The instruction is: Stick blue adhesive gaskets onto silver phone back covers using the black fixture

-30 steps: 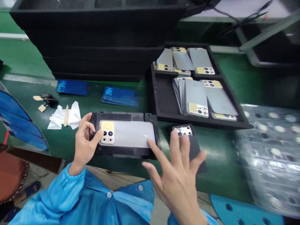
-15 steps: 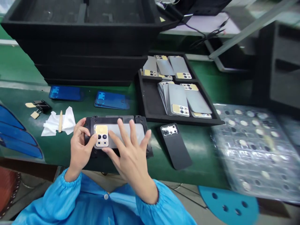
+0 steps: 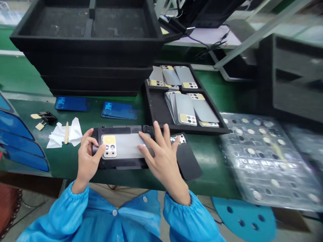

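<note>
A silver phone back cover (image 3: 127, 145), with a white camera block and yellow film at its left end, lies flat in a black fixture (image 3: 133, 163) on the bench. My left hand (image 3: 88, 156) grips the fixture's left end, its fingers curled at the edge and the thumb at the camera block. Over the right end of the cover, my right hand (image 3: 163, 158) is spread, with fingertips touching the cover's surface. It hides the fixture's right end. A black phone back (image 3: 188, 159) lies just right of that hand, partly covered by it.
Behind stands a stack of black trays (image 3: 88, 67). A divided tray (image 3: 158, 114) holds several silver covers. Blue film-covered panels (image 3: 118, 110), a white cloth (image 3: 57, 134) with a wooden stick (image 3: 66, 132), and a binder clip (image 3: 47, 117) lie nearby. Clear blister trays (image 3: 267, 161) sit right.
My right hand has slid right along the cover, from near the camera block to the far end. My left hand keeps its place on the fixture. The camera view has shifted slightly.
</note>
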Tool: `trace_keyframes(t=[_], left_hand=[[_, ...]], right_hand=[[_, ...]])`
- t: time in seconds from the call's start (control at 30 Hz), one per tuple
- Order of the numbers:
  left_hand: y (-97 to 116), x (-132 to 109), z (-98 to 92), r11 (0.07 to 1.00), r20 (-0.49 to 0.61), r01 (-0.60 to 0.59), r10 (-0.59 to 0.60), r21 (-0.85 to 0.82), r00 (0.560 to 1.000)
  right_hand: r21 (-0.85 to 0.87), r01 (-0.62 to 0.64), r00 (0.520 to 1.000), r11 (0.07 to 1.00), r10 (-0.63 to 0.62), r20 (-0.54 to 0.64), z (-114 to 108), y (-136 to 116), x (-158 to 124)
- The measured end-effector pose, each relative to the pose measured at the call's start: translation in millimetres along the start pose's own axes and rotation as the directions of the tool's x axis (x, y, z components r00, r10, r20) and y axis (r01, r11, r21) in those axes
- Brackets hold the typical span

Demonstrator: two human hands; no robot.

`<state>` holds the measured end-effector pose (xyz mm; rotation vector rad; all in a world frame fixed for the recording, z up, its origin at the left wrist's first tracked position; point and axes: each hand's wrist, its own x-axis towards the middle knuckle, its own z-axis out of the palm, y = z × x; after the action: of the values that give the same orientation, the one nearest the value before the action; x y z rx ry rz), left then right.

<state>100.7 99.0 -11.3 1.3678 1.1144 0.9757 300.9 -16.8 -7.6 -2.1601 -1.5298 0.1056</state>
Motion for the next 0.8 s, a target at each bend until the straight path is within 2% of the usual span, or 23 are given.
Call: trace_keyframes(t=[0.07, 0.13, 0.23, 0.27, 0.3, 0.33, 0.4, 0.47, 0.5, 0.57, 0.63, 0.7, 0.77, 0.8], left_hand=[[0.8, -1.1, 0.3, 1.000, -0.021, -0.007, 0.007, -0.013, 1.000], [4.8, -11.8, 0.8, 0.998, -0.098, -0.068, 0.067, 0.002, 0.993], [14.7, -49.9, 2.5, 0.970, -0.212, -0.230, 0.241, 0.079, 0.947], [17.7, -66.3, 3.6, 0.962, -0.201, -0.254, 0.269, 0.097, 0.942], [20.0, -82.8, 5.0, 0.961, -0.145, -0.255, 0.269, 0.109, 0.952], [21.5, -98.1, 6.9, 0.968, -0.072, -0.229, 0.237, 0.103, 0.969], [22.1, -121.7, 12.2, 0.993, 0.163, -0.108, 0.099, 0.046, 0.982], [20.6, -133.6, 18.8, 0.998, 0.355, 0.058, -0.050, -0.011, 0.934], [19.6, -135.8, 22.1, 0.991, 0.418, 0.132, -0.106, -0.034, 0.902], [18.1, -135.7, 28.1, 0.962, 0.456, 0.255, -0.185, -0.095, 0.870], [18.0, -133.6, 32.5, 0.907, 0.412, 0.356, -0.243, -0.225, 0.878], [19.9, -131.8, 34.9, 0.793, 0.375, 0.449, -0.301, -0.413, 0.877], [24.4, -130.0, 35.4, 0.666, 0.396, 0.499, -0.316, -0.555, 0.862], [27.5, -128.6, 35.2, 0.623, 0.428, 0.521, -0.310, -0.583, 0.849]], right_hand=[[0.106, 0.003, 1.000, 0.994, -0.006, 0.023, 2.3, -2.3, 8.6], [0.216, -0.016, 0.999, 0.976, 0.008, 0.038, 4.6, -3.0, 17.6], [0.289, -0.043, 0.998, 0.956, 0.030, 0.051, 5.4, -0.9, 27.1], [0.296, -0.038, 0.998, 0.954, 0.024, 0.050, 4.6, -0.3, 28.6], [0.301, -0.028, 0.999, 0.953, 0.016, 0.044, 3.2, -0.1, 29.2], [0.308, -0.018, 0.999, 0.951, 0.008, 0.033, 1.0, -0.6, 29.1], [0.317, 0.000, 1.000, 0.948, 0.000, 0.002, -5.4, -3.4, 27.1], [0.338, 0.029, 0.998, 0.941, -0.008, -0.061, -14.5, -8.2, 23.4], [0.354, 0.050, 0.995, 0.934, -0.015, -0.101, -19.7, -10.8, 20.7], [0.390, 0.092, 0.983, 0.916, -0.021, -0.182, -28.9, -15.8, 11.0], [0.445, 0.156, 0.953, 0.882, -0.016, -0.303, -32.7, -20.6, -8.0], [0.482, 0.253, 0.882, 0.839, 0.004, -0.471, -27.9, -26.5, -38.2], [0.440, 0.332, 0.796, 0.835, 0.002, -0.605, -15.5, -35.4, -75.4], [0.403, 0.326, 0.800, 0.856, -0.022, -0.600, -8.2, -41.3, -93.5]])
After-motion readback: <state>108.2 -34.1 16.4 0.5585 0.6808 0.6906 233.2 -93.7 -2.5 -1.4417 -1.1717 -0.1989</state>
